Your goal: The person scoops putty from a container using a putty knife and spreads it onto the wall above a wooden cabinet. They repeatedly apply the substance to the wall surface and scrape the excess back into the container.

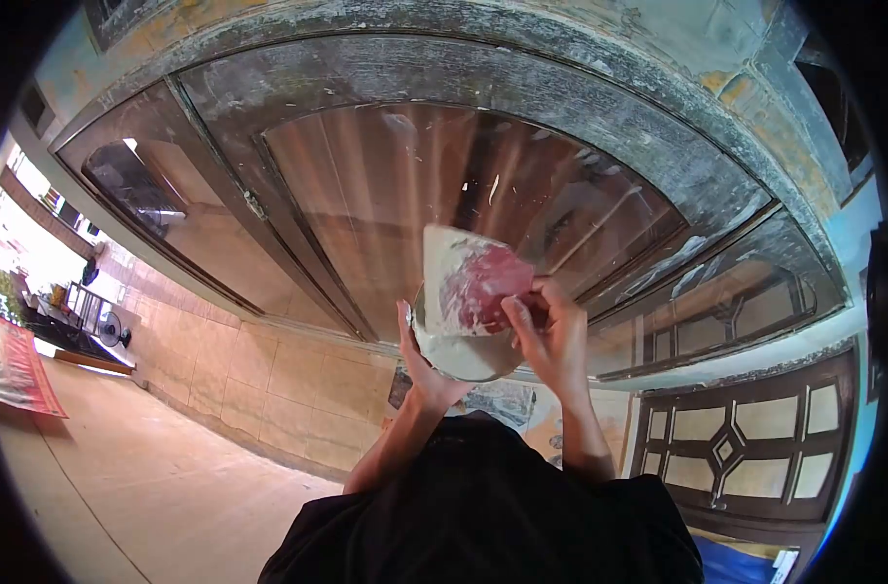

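Observation:
My left hand is closed round the edge of a round, pale container with off-white putty in it, held in front of my chest. In my right hand a red putty spreader is pinched between thumb and fingers. White putty is smeared over the spreader's face and along its left side. The spreader overlaps the container in this view and hides part of its inside. Beyond both hands stands a wooden door frame with glass panels, its wood patched with whitish smears.
A tiled floor runs below and to the left. A standing fan is far left by a bright opening, with a red patterned cloth nearer. To the right is a dark panelled door; a blue item lies at lower right.

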Action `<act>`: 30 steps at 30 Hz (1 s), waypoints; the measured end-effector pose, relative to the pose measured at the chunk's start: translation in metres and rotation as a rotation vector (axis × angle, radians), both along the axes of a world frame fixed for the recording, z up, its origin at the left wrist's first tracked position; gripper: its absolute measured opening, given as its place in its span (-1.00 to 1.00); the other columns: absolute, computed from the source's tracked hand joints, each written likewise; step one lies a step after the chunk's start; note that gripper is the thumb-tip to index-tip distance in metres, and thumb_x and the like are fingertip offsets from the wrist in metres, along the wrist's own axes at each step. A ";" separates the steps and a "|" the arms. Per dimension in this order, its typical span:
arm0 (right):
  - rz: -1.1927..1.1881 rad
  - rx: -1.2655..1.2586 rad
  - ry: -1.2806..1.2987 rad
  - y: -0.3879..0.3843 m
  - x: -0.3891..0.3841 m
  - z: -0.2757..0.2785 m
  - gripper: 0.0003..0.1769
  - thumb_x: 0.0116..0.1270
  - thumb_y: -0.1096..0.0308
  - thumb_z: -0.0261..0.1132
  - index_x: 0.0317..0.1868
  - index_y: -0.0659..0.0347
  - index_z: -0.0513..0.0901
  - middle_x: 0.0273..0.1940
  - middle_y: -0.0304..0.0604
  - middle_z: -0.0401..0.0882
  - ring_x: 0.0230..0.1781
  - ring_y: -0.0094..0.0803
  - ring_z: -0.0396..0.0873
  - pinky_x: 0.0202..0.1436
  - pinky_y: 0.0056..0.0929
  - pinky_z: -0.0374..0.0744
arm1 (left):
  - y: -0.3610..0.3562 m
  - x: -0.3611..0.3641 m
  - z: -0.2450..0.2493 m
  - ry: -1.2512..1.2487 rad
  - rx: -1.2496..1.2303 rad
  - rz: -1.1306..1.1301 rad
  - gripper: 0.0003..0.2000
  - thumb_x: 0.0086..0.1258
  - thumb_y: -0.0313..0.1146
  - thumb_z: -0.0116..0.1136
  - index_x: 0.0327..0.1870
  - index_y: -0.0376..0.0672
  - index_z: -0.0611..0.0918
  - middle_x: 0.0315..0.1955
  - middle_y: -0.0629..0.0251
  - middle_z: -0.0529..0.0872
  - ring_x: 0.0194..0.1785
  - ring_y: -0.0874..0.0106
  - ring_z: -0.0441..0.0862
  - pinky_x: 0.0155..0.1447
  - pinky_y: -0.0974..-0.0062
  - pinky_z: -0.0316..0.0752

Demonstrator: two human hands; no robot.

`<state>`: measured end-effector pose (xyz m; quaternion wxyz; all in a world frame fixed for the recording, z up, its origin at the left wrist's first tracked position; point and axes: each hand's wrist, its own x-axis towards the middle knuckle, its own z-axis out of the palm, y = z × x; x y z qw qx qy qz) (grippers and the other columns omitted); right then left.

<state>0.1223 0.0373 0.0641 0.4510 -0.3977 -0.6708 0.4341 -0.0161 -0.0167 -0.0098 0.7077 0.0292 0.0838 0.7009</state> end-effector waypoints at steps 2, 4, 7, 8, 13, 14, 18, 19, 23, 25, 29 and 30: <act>-0.082 0.131 -0.216 -0.005 -0.002 0.002 -0.83 0.33 0.41 0.33 -0.19 0.34 0.57 -0.49 -0.17 0.65 -0.54 -0.64 0.54 -0.49 -0.61 0.47 | 0.002 -0.002 -0.006 -0.080 0.072 -0.031 -0.25 0.37 0.37 -0.27 0.37 -0.04 0.39 0.31 0.16 0.43 0.32 0.09 0.39 0.38 0.01 0.23; -0.087 0.095 -0.199 -0.002 -0.001 0.003 -0.81 0.31 0.41 0.34 -0.18 0.35 0.57 -0.49 -0.15 0.65 -0.53 -0.63 0.55 -0.49 -0.61 0.47 | -0.001 -0.001 -0.007 -0.136 0.086 -0.025 -0.27 0.39 0.35 -0.28 0.35 -0.05 0.41 0.28 0.16 0.47 0.29 0.11 0.43 0.36 0.01 0.28; -0.136 0.080 -0.118 -0.001 -0.007 0.004 -0.81 0.33 0.40 0.33 -0.17 0.36 0.57 -0.47 -0.16 0.65 -0.49 -0.65 0.54 -0.48 -0.62 0.48 | -0.001 0.001 -0.006 -0.157 0.093 -0.028 -0.29 0.40 0.34 -0.27 0.35 -0.04 0.41 0.28 0.16 0.47 0.29 0.11 0.43 0.36 0.01 0.28; -0.137 0.081 -0.115 -0.001 -0.007 0.004 -0.81 0.33 0.40 0.33 -0.17 0.36 0.57 -0.47 -0.16 0.65 -0.49 -0.65 0.54 -0.48 -0.62 0.48 | -0.001 0.001 -0.005 -0.143 0.089 -0.016 -0.29 0.40 0.33 -0.26 0.34 -0.03 0.42 0.28 0.17 0.47 0.29 0.11 0.43 0.36 0.01 0.28; -0.133 0.066 -0.061 -0.011 -0.009 0.002 -0.82 0.32 0.44 0.33 -0.16 0.36 0.56 -0.49 -0.15 0.64 -0.54 -0.64 0.52 -0.48 -0.61 0.48 | -0.003 -0.001 -0.003 -0.074 -0.016 0.025 -0.31 0.41 0.33 -0.26 0.34 -0.01 0.42 0.27 0.18 0.49 0.28 0.13 0.44 0.34 0.03 0.31; -0.135 0.064 -0.061 -0.013 -0.009 0.001 -0.82 0.32 0.44 0.33 -0.16 0.36 0.56 -0.49 -0.15 0.64 -0.54 -0.64 0.52 -0.48 -0.61 0.48 | -0.004 -0.002 -0.003 -0.085 0.014 0.010 -0.31 0.41 0.32 -0.27 0.33 -0.02 0.43 0.26 0.18 0.49 0.27 0.13 0.45 0.34 0.04 0.31; -0.116 0.084 -0.119 -0.017 -0.012 0.005 -0.84 0.35 0.47 0.30 -0.15 0.38 0.56 -0.49 -0.25 0.60 -0.55 -0.70 0.44 -0.52 -0.66 0.43 | -0.006 0.000 -0.006 -0.039 0.020 0.029 -0.30 0.41 0.33 -0.26 0.36 -0.02 0.40 0.29 0.19 0.46 0.29 0.14 0.43 0.34 0.03 0.30; -0.128 0.137 -0.156 -0.017 -0.011 0.005 -0.84 0.34 0.47 0.30 -0.15 0.38 0.55 -0.49 -0.23 0.60 -0.55 -0.69 0.46 -0.51 -0.64 0.45 | -0.007 0.000 -0.007 -0.040 0.017 0.026 -0.30 0.41 0.33 -0.26 0.36 -0.02 0.40 0.29 0.19 0.46 0.29 0.14 0.43 0.34 0.03 0.30; -0.147 0.198 -0.267 -0.016 -0.009 0.007 -0.82 0.28 0.48 0.34 -0.18 0.33 0.53 -0.44 -0.01 0.65 -0.49 -0.31 0.69 -0.42 -0.47 0.55 | -0.008 0.000 -0.012 -0.110 0.106 -0.066 -0.30 0.41 0.33 -0.26 0.34 -0.03 0.41 0.25 0.17 0.50 0.26 0.13 0.46 0.33 0.03 0.32; -0.144 0.265 -0.268 -0.019 -0.009 0.003 -0.83 0.28 0.49 0.34 -0.18 0.32 0.53 -0.44 -0.01 0.65 -0.48 -0.27 0.69 -0.41 -0.45 0.56 | -0.007 0.000 -0.012 -0.126 0.121 -0.069 -0.30 0.41 0.33 -0.26 0.34 -0.04 0.42 0.24 0.16 0.51 0.25 0.13 0.46 0.32 0.03 0.33; -0.148 0.377 -0.295 -0.025 -0.011 -0.003 -0.83 0.27 0.50 0.34 -0.17 0.30 0.54 -0.41 -0.01 0.66 -0.43 -0.21 0.70 -0.39 -0.41 0.58 | -0.005 -0.001 -0.011 -0.142 0.110 -0.071 -0.29 0.40 0.34 -0.26 0.33 -0.04 0.42 0.24 0.17 0.51 0.25 0.12 0.47 0.32 0.03 0.33; -0.149 0.376 -0.295 -0.026 -0.012 -0.005 -0.83 0.27 0.50 0.34 -0.17 0.30 0.54 -0.41 -0.01 0.66 -0.43 -0.21 0.70 -0.39 -0.41 0.58 | -0.005 -0.001 -0.011 -0.097 0.075 -0.050 -0.29 0.40 0.35 -0.26 0.33 -0.04 0.42 0.24 0.17 0.51 0.25 0.12 0.47 0.32 0.03 0.33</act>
